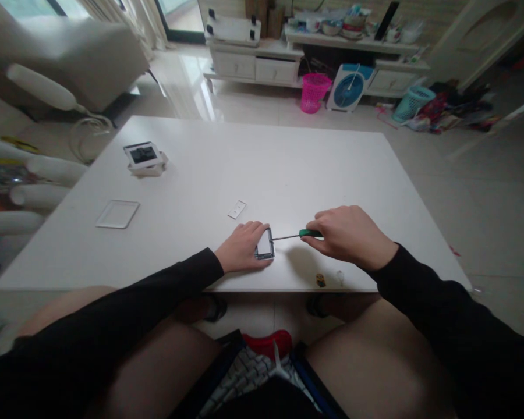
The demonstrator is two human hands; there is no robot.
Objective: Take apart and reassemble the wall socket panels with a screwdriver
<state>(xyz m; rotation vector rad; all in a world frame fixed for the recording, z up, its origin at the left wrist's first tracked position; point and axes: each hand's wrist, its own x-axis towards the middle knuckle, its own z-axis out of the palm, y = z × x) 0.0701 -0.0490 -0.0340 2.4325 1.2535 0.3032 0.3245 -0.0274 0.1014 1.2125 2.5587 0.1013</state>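
Note:
On the white table (314,169), my left hand (241,247) holds a small flat rectangular piece with a white face and dark frame (265,244), fingers at its far side and thumb at its near edge. My right hand (351,235) is closed around the green handle of a screwdriver (309,233). The thin shaft points left, and its tip meets the right edge of the framed piece. Just beyond my left hand lies a small white plate with slots (237,209). Near the front edge are a small yellow-and-dark figure (320,280) and a small clear item (340,277).
A square white frame or tray (117,214) lies on the left of the table. Behind it sits a stack of white boxes with a dark panel (144,156). On the floor beyond stand a pink basket (313,93) and a blue fan (349,87).

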